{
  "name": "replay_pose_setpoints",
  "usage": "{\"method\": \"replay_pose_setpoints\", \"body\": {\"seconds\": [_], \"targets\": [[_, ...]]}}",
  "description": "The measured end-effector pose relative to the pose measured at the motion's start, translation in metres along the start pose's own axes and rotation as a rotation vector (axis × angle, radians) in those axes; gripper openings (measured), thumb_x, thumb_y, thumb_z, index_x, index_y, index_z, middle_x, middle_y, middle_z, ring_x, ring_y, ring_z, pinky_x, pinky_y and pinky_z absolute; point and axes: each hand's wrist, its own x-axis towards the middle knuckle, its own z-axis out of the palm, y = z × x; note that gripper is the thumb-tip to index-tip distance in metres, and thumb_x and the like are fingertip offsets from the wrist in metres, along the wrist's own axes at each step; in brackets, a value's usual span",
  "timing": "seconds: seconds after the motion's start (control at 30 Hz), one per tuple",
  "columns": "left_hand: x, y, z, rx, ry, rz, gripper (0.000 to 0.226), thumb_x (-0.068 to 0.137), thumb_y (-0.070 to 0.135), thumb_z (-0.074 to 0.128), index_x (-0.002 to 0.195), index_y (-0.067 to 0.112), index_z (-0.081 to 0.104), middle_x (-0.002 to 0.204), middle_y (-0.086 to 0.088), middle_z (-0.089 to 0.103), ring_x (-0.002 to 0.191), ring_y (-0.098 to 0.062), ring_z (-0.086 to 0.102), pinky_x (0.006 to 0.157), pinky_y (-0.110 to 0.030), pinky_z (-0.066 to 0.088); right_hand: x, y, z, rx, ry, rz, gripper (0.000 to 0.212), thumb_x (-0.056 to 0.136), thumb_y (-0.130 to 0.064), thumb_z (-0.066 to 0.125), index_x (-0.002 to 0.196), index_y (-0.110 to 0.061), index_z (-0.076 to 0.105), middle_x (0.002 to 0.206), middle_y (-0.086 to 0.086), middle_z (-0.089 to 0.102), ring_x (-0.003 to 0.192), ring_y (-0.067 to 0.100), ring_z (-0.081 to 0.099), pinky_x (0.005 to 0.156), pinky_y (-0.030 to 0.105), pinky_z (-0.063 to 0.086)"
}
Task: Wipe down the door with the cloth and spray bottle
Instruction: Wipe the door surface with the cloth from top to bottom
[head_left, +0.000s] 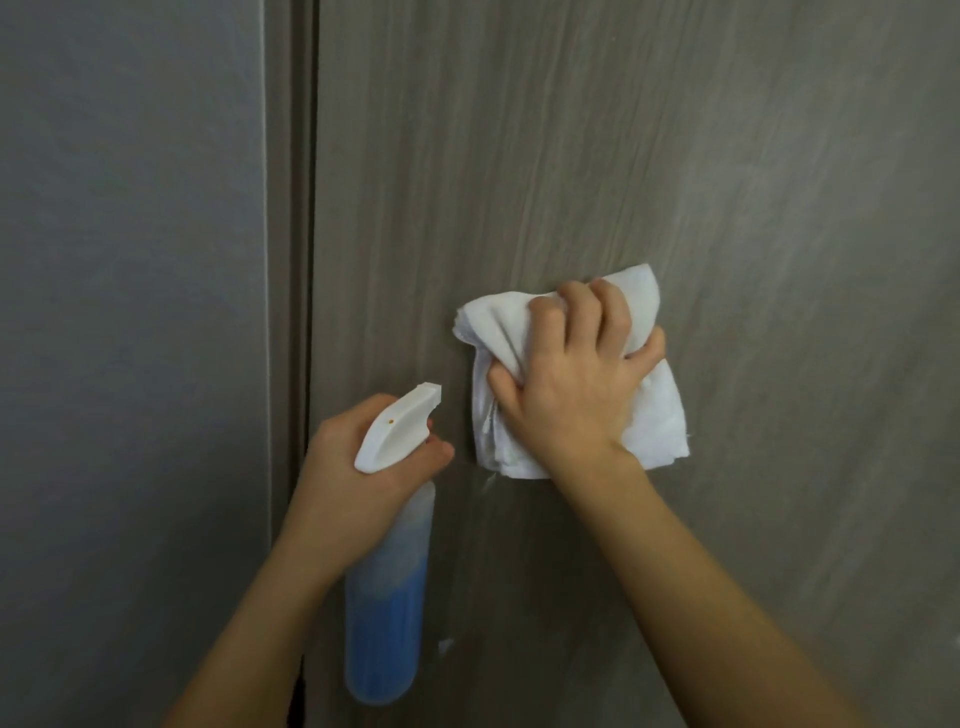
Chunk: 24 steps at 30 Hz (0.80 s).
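Observation:
A grey-brown wood-grain door (597, 156) fills most of the view. My right hand (571, 379) presses a bunched white cloth (654, 415) flat against the door near the middle. My left hand (353, 473) grips the neck of a spray bottle (387, 613) with a white trigger head and blue liquid in its lower half. Its nozzle points up and right toward the cloth, a short gap away. A finger rests by the trigger. Faint pale streaks show on the door at the right.
The door's left edge and frame (291, 260) run vertically, with a dark gap along them. A plain grey wall (130, 312) lies left of the frame. A small white fleck (445, 646) sits on the door below the bottle's shoulder.

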Motion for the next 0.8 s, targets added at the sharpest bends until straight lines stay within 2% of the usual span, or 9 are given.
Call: {"method": "replay_pose_setpoints", "body": {"seconds": [0.13,0.23,0.33,0.43,0.53,0.63,0.7,0.8], "targets": [[-0.004,-0.009,-0.024,-0.033,0.04,-0.007,0.028,0.061,0.047,0.074,0.079,0.026,0.072,0.077,-0.003,0.072,0.07,-0.007,0.067,0.062,-0.017,0.051,0.007,-0.047,0.019,0.009,-0.011,-0.037,0.045,0.08,-0.05,0.057,0.106,-0.013,0.058,0.121,0.011,0.059,0.123,0.031,0.042,0.091,0.059,0.032],[-0.004,-0.012,-0.042,-0.035,0.05,-0.014,0.028,0.059,0.048,0.077,0.081,0.032,0.074,0.078,-0.001,0.074,0.068,-0.003,0.067,0.06,-0.014,0.05,0.015,-0.082,0.031,0.026,-0.064,-0.072,0.046,0.079,-0.05,0.063,0.107,-0.015,0.056,0.122,0.011,0.06,0.123,0.032,0.046,0.093,0.059,0.031],[-0.003,-0.014,-0.055,-0.049,0.085,-0.002,0.026,0.065,0.032,0.093,0.083,0.041,0.076,0.081,0.004,0.076,0.068,-0.001,0.067,0.059,-0.014,0.05,0.021,-0.109,0.037,0.018,-0.166,-0.133,0.05,0.08,-0.053,0.065,0.114,-0.018,0.057,0.128,0.01,0.056,0.126,0.032,0.044,0.097,0.059,0.029],[-0.002,-0.02,-0.063,-0.02,0.07,0.013,0.033,0.067,0.016,0.081,0.083,0.045,0.076,0.082,0.009,0.076,0.069,0.001,0.068,0.059,-0.01,0.05,0.026,-0.126,0.038,0.012,-0.212,-0.15,0.049,0.081,-0.053,0.066,0.117,-0.021,0.059,0.13,0.008,0.053,0.126,0.031,0.042,0.097,0.059,0.034],[0.001,-0.023,-0.065,0.005,0.045,0.005,0.04,0.07,0.006,0.083,0.088,0.04,0.075,0.083,0.01,0.076,0.071,0.001,0.069,0.059,-0.006,0.049,0.025,-0.128,0.038,-0.002,-0.221,-0.145,0.051,0.078,-0.052,0.07,0.118,-0.022,0.059,0.13,0.007,0.053,0.126,0.03,0.041,0.096,0.059,0.036],[0.006,-0.018,-0.059,-0.026,0.03,0.024,0.035,0.064,0.025,0.094,0.079,0.05,0.075,0.082,0.013,0.076,0.071,0.002,0.069,0.059,-0.008,0.05,0.024,-0.114,0.033,0.02,-0.178,-0.122,0.044,0.081,-0.049,0.068,0.113,-0.021,0.06,0.128,0.008,0.054,0.126,0.031,0.043,0.095,0.059,0.033],[0.008,-0.015,-0.051,-0.039,0.02,0.039,0.027,0.058,0.036,0.089,0.08,0.045,0.075,0.08,0.008,0.075,0.068,0.0,0.068,0.059,-0.012,0.05,0.021,-0.097,0.027,0.035,-0.151,-0.094,0.042,0.081,-0.048,0.067,0.111,-0.019,0.059,0.126,0.009,0.056,0.126,0.031,0.045,0.095,0.058,0.031],[0.01,-0.012,-0.034,-0.07,0.009,0.039,0.029,0.059,0.024,0.091,0.081,0.035,0.075,0.079,0.001,0.074,0.065,0.001,0.064,0.059,-0.013,0.048,0.015,-0.062,0.015,0.038,-0.11,-0.039,0.043,0.08,-0.049,0.066,0.108,-0.017,0.058,0.125,0.01,0.057,0.125,0.031,0.044,0.092,0.059,0.032]]}}
